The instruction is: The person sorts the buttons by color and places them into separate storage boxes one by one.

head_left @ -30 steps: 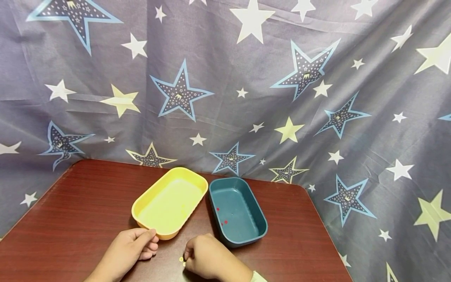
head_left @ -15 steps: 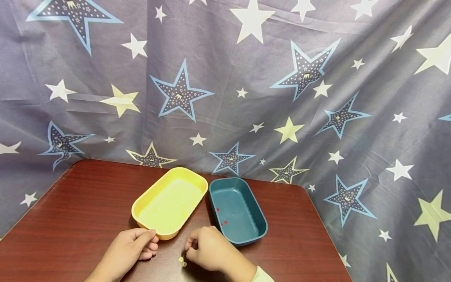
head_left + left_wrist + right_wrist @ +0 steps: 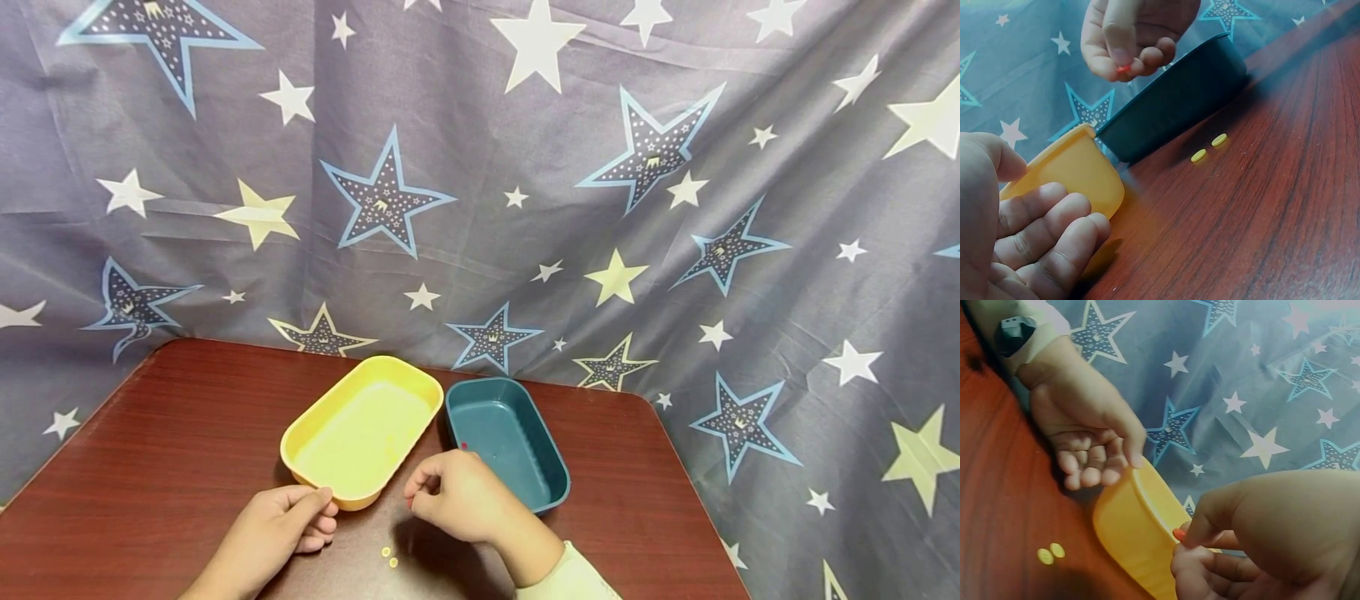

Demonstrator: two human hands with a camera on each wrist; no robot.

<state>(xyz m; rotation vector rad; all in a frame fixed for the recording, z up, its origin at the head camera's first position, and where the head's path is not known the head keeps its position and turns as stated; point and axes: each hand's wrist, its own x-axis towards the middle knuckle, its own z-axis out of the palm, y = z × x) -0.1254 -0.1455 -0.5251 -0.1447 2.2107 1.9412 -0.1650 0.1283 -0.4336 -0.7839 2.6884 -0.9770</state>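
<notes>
My left hand (image 3: pixel 273 533) grips the near corner of a yellow plastic tray (image 3: pixel 288 462), thumb on the rim and fingers below it. Between the thumb and index finger of my right hand (image 3: pixel 472 500) is a small red pill (image 3: pixel 1124 68), also plain in the right wrist view. This hand hovers above the table, just right of the yellow tray's near end, and covers part of a dark teal tray (image 3: pixel 555 467). Two small round yellow pills (image 3: pixel 1199 155) lie close together on the table, nearer to me than both hands' fingertips.
One red pill (image 3: pixel 464 446) shows inside the teal tray, beside my right hand. Both trays stand side by side on the reddish-brown wooden table (image 3: pixel 187 417). A grey star-printed cloth (image 3: pixel 480 208) hangs behind the table and along its right side.
My right hand has lifted from beside the yellow pills and moved forward and slightly right, with the red pill now showing in its fingers. My left hand and both trays stay put.
</notes>
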